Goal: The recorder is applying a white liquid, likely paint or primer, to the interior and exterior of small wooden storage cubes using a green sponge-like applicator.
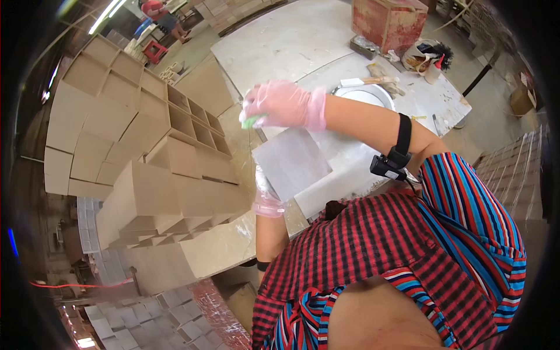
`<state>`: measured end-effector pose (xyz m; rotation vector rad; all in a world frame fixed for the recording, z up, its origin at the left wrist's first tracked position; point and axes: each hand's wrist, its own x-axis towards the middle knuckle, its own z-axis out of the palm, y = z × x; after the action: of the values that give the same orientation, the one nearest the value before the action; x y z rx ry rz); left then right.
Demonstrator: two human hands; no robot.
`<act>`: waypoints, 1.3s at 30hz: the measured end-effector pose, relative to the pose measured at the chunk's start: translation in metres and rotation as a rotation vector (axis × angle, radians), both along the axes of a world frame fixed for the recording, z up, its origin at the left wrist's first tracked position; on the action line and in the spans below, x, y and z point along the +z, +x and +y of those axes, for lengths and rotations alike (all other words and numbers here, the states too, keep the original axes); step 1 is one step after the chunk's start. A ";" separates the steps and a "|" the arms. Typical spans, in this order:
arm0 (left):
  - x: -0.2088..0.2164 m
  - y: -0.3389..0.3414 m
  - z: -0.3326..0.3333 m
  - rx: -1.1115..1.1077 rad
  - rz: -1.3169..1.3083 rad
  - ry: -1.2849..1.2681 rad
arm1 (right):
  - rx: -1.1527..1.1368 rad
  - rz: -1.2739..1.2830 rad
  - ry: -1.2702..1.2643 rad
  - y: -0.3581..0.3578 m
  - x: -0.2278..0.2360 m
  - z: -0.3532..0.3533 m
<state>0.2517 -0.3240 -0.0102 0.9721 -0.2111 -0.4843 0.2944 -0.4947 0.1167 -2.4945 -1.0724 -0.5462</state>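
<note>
My right hand [275, 105], in a pink glove with white smears, is closed around a green sponge-like piece [253, 121], mostly hidden by the fingers. It is raised just beyond the far left corner of a flat, square grey panel [293, 164]. My left hand [267, 195], gloved as well, grips that panel at its left edge, with the fingers partly hidden behind it. The panel is tilted above the whitish worktable [274, 35]. Behind my right forearm stands a round white basin [376, 96], and a brush [356, 81] lies across its rim.
Tan open-compartment boxes [198, 125] are stacked on the left. Beyond the basin are a worn red box [388, 23], a tub of tools [419, 55] and a red-tipped bottle [433, 71]. Stacked grey pieces [157, 321] fill the lower left. Far off, a person [163, 17] is near a red stool [154, 51].
</note>
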 end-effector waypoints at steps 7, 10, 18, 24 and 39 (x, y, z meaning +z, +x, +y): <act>0.032 0.000 0.001 -0.166 0.253 -0.471 | 0.127 -0.111 0.015 -0.049 -0.010 -0.020; 0.026 -0.002 0.010 -0.182 0.238 -0.414 | 0.197 -0.155 -0.001 -0.078 -0.020 -0.023; 0.030 -0.002 0.003 -0.046 0.025 -0.223 | 0.091 -0.078 0.064 -0.069 -0.011 -0.037; 0.044 0.000 0.006 -0.034 -0.216 0.182 | 0.289 -0.009 0.051 -0.076 -0.033 -0.035; 0.025 0.014 0.003 0.025 0.341 -0.267 | 0.355 -0.310 -0.262 -0.071 -0.030 0.001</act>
<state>0.2659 -0.3209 0.0147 0.6190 0.0434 -0.5750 0.2231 -0.4939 0.0872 -2.3930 -1.7638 -0.7377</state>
